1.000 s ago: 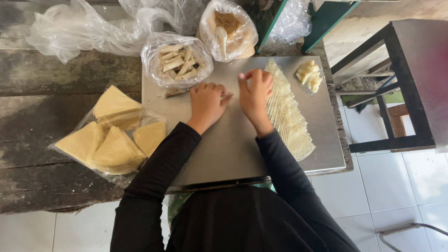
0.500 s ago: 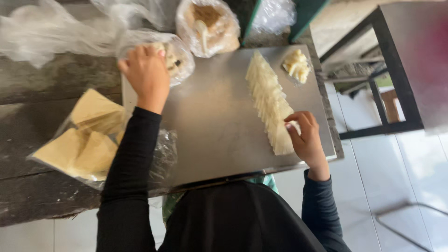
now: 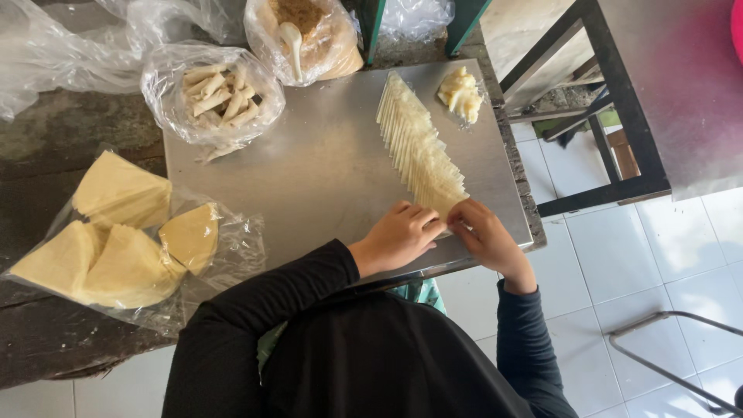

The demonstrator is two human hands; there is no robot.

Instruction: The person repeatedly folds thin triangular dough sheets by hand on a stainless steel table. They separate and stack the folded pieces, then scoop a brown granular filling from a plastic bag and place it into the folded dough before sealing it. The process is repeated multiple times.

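A fanned row of thin pale wrapper sheets (image 3: 418,147) runs diagonally across a steel board (image 3: 309,178). My left hand (image 3: 398,236) and my right hand (image 3: 484,236) meet at the near end of that row, fingertips pressed on the lowest sheet. Black sleeves cover both arms. I cannot tell whether either hand pinches a sheet or only touches it. A small heap of pale yellow paste (image 3: 460,93) lies at the board's far right corner.
A clear bag of rolled sticks (image 3: 217,97) and a bag of brown filling with a white spoon (image 3: 298,35) stand at the board's far edge. Triangular wrapper stacks in plastic (image 3: 124,232) lie left. A dark metal frame (image 3: 604,139) stands right, over white floor tiles.
My left hand has left the bag of sticks and come down to the near end of the sheet row, beside my right hand, which stayed there.
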